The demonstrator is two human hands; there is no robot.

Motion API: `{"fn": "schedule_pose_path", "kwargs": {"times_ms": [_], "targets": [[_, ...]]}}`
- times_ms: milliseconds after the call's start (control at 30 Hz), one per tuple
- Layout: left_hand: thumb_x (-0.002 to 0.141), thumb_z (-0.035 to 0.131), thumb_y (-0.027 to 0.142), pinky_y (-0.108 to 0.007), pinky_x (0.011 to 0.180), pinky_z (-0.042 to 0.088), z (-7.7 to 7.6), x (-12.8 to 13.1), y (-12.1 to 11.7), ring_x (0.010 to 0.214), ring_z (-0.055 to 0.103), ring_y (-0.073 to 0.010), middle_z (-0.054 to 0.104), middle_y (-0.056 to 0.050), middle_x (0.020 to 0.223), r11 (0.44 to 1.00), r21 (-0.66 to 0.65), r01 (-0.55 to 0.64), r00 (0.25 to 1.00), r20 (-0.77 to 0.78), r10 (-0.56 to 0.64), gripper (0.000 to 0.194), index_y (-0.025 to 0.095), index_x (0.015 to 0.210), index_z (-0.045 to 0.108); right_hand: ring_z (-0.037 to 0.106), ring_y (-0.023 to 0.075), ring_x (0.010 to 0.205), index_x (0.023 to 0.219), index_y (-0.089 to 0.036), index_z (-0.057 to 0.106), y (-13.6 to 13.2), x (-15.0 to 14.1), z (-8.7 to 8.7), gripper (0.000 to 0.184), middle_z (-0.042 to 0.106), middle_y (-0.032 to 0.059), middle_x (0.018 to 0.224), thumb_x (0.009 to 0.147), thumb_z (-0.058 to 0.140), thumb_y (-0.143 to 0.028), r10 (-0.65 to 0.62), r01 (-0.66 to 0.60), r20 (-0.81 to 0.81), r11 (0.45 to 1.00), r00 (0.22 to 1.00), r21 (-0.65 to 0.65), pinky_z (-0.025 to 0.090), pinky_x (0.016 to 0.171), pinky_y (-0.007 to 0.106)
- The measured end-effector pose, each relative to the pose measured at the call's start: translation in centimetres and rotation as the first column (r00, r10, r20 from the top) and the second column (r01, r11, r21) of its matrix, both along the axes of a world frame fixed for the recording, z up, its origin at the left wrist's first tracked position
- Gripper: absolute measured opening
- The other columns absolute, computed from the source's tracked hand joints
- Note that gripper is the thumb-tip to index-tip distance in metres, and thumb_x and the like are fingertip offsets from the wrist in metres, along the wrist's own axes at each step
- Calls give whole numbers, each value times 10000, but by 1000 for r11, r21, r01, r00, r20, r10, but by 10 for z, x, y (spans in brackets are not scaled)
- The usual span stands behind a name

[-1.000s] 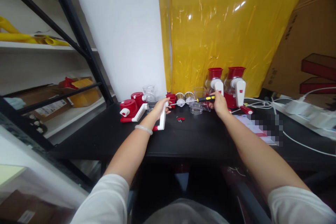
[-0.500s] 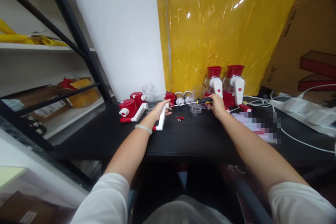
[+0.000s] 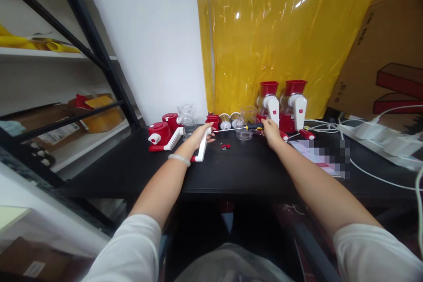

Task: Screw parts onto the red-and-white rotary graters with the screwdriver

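My left hand (image 3: pixel 200 135) is closed around a white crank handle (image 3: pixel 202 147) with a red knob at its lower end. In my right hand (image 3: pixel 271 132) is a screwdriver (image 3: pixel 254 127) with a black and yellow grip, held level. Its long shaft points left, and the tip reaches the upper end of the crank handle; the exact contact is too small to make out. On the black table (image 3: pixel 231 176) between my hands lie a small red part (image 3: pixel 226 146) and tiny screws. Behind them stand grater drums (image 3: pixel 225 121) and clear plastic cups (image 3: pixel 244 134).
Two red and white rotary graters (image 3: pixel 295 108) stand at the back right. Red grater bases (image 3: pixel 160 134) sit at the left. A tablet (image 3: pixel 313 156), white cables and a power strip (image 3: pixel 380 145) lie at the right. A black-framed shelf (image 3: pixel 109 83) borders the left side.
The view has shifted slightly. My right hand has turned on the screwdriver's grip, and the yellow marks on it show differently. My left hand keeps its hold on the crank handle.
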State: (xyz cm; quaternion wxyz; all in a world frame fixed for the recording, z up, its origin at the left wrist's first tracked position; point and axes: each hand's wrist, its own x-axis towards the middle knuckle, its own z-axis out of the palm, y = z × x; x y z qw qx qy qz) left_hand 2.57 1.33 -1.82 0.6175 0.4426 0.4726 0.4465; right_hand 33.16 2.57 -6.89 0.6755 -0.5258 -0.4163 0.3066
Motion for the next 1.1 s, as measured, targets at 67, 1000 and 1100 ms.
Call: {"fn": "schedule_pose_path", "kwargs": {"times_ms": [67,1000,1100], "targets": [[1054,663,384,-219,568,608,0,0,0,380,444,-68,648,-13,617,1000,0,-5,1000,1,5,316,159,835,705,492,119,416,721,-244,528,0,-1,0,309,522,-48,514,916,752,-328,-22,21,-40,999,999,-25,331,377,204],[1029,719,414,-232,600,623,-2,0,1,384,446,-62,645,-13,623,1000,5,7,1000,3,-7,326,156,832,698,377,108,360,703,-242,542,-7,4,1,396,439,-54,437,985,729,-447,52,-53,-15,987,999,-149,429,387,227],[1012,749,415,-236,575,616,-2,2,-1,383,455,-69,650,-16,617,1000,14,0,1000,-15,1,320,160,829,691,370,100,377,728,-241,534,-14,1,2,306,434,-59,442,988,671,-326,93,-113,-133,982,987,-152,436,414,202]]}}
